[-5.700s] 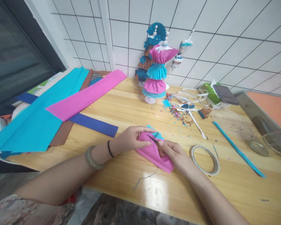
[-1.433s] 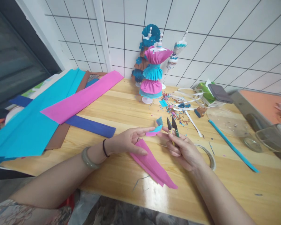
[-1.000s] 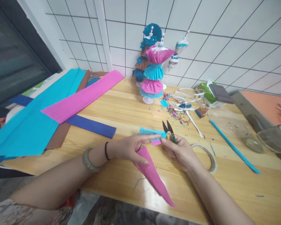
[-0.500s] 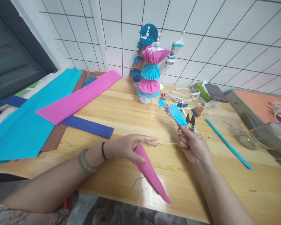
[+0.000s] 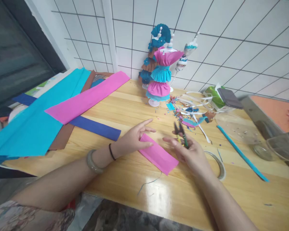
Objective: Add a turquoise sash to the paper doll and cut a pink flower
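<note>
"Black-jointed white tiles (image 5: 231, 61) are backing a pale wooden tabletop (image 5: 127, 110). What are the fingers doing?"

"On the left hand (image 5: 131, 138), the thumb is pressing one end of a bright-pink rectangular strip of thin paper (image 5: 159, 154) and gripping it. The index and middle fingers are standing off the paper; the fingers beneath are not showing. On the right hand (image 5: 191, 155), the lower fingers are wrapping small dark-bladed snips with green and yellow handles (image 5: 183, 134); thumb and forefinger are pointing toward the strip, not touching it."

"Where is the strip lying?"

"It is slanting from the left thumb toward the right and the near edge. Whether its free end is resting on wood, I cannot tell. Just beside it, a thin dark thread (image 5: 148, 183) is trailing. Farther out, a pink-and-turquoise paper offcut (image 5: 188, 122) is lying among shredded trimmings, before a white stand in pink and turquoise paper ruffles (image 5: 161, 75)."

"Which faults are threatening?"

"The blade tips are standing apart; a careless wrist turn could nick the paper or the left fingers. A slack thumb could let the strip slip or crease."

"Edges and clearance?"

"Bare wood is extending ahead of the left hand and between strip and near edge. A pale tape ring (image 5: 222, 168) is crowding the right wrist."
</note>
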Available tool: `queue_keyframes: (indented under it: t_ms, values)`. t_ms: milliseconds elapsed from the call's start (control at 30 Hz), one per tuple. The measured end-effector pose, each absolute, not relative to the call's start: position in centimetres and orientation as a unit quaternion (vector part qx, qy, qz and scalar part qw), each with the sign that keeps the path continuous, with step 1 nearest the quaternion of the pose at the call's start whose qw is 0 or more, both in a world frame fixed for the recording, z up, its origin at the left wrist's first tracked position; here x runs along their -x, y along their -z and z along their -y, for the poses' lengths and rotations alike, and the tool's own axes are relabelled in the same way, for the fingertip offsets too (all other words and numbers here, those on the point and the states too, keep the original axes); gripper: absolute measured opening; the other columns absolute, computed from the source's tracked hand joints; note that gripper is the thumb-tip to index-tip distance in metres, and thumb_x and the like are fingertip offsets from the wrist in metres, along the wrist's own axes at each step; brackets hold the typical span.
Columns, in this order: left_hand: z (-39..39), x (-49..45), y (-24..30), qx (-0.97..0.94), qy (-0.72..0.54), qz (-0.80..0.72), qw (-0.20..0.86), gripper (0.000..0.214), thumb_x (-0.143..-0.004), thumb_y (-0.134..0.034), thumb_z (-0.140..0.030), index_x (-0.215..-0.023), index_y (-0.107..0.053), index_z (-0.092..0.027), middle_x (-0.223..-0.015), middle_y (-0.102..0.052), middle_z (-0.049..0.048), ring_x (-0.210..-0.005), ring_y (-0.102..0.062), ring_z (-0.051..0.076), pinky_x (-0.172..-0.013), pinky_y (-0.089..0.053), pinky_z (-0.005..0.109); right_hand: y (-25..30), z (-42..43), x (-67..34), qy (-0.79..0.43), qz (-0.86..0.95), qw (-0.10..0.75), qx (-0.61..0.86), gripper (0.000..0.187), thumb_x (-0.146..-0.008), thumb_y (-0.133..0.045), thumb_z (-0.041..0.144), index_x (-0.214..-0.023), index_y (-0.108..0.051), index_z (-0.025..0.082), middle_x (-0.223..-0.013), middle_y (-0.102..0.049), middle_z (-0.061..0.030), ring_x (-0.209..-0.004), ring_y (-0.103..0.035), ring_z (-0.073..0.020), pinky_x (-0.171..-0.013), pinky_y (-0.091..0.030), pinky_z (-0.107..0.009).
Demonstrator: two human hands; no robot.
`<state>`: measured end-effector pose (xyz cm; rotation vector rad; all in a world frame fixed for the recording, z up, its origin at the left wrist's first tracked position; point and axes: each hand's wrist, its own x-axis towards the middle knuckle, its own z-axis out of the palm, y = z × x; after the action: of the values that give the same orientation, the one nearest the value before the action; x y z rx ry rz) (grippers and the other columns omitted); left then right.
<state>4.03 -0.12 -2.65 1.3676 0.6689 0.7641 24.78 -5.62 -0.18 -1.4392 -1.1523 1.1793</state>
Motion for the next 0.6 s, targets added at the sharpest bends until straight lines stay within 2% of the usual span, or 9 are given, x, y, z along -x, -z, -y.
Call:
queue_keyframes:
  t_ms: [33,100,200,333,400,500,600]
  values:
    - [0.1,-4.0,2.7,-0.606,-0.344,-0.297,0.653,0.085,-0.069,-0.07,-0.02,-0.14,-0.022,-0.025,-0.125,-0.052,0.015,-0.072,-0.055,0.007,-0.066,-0.046,0.021,0.3,5.8,-24.3,-0.504,0.485,0.424,0.575,0.046,-0.067,-0.073,0.039,-0.103,-0.055,0.018,-0.091,-0.07,-0.0083,-0.064,-0.062,-0.0134,-0.055,-0.049,-0.023]
    - [0.1,-4.1,2.8,-0.602,-0.356,-0.295,0.651,0.085,-0.07,-0.069,-0.019,-0.14,-0.022,-0.026,-0.126,-0.051,0.0149,-0.073,-0.056,0.008,-0.067,-0.046,0.021,0.7,5.9,-23.7,-0.534,0.496,0.387,0.565,0.053,-0.063,-0.076,0.037,-0.108,-0.053,0.019,-0.092,-0.068,-0.0065,-0.077,-0.063,-0.0162,-0.068,-0.05,-0.025]
    - [0.0,-4.3,2.6,-0.571,-0.384,-0.299,0.661,0.089,-0.068,-0.071,-0.018,-0.141,-0.02,-0.023,-0.126,-0.05,0.0159,-0.083,-0.059,0.012,-0.072,-0.047,0.023,1.1,5.9,-23.2,-0.52,0.49,0.388,0.582,0.06,-0.06,-0.077,0.036,-0.112,-0.052,0.019,-0.085,-0.064,-0.0034,-0.071,-0.061,-0.0146,-0.066,-0.05,-0.025]
    - [0.0,-4.6,1.8,-0.48,-0.397,-0.325,0.712,0.095,-0.063,-0.075,-0.019,-0.141,-0.02,-0.019,-0.118,-0.058,0.0152,-0.097,-0.06,0.019,-0.084,-0.046,0.031,1.4,5.6,-23.4,-0.507,0.445,0.459,0.578,0.063,-0.062,-0.077,0.035,-0.116,-0.05,0.021,-0.077,-0.061,0.0003,-0.065,-0.058,-0.0128,-0.061,-0.049,-0.024]
    - [0.0,-4.8,1.5,-0.451,-0.373,-0.301,0.753,0.085,-0.063,-0.075,-0.021,-0.136,-0.031,-0.017,-0.116,-0.061,0.0148,-0.1,-0.06,0.022,-0.089,-0.045,0.035,1.6,5.5,-23.4,-0.509,0.42,0.493,0.567,0.06,-0.062,-0.077,0.035,-0.114,-0.051,0.022,-0.077,-0.061,0.0003,-0.064,-0.058,-0.013,-0.06,-0.049,-0.024]
    - [0.2,-5.0,1.6,-0.461,-0.33,-0.268,0.779,0.057,-0.067,-0.072,-0.024,-0.119,-0.053,-0.011,-0.115,-0.061,0.0159,-0.103,-0.06,0.023,-0.092,-0.044,0.037,1.9,5.5,-23.3,-0.523,0.406,0.507,0.552,0.056,-0.063,-0.077,0.032,-0.112,-0.053,0.022,-0.077,-0.063,-0.0001,-0.063,-0.058,-0.0129,-0.06,-0.049,-0.025]
    - [0.2,-4.9,2.0,-0.475,-0.32,-0.298,0.764,0.042,-0.07,-0.07,-0.024,-0.108,-0.06,-0.009,-0.113,-0.063,0.0156,-0.099,-0.062,0.022,-0.091,-0.045,0.035,2.0,5.6,-23.2,-0.528,0.425,0.489,0.549,0.048,-0.065,-0.076,0.031,-0.107,-0.056,0.021,-0.078,-0.064,-0.0005,-0.057,-0.056,-0.0102,-0.052,-0.045,-0.021]
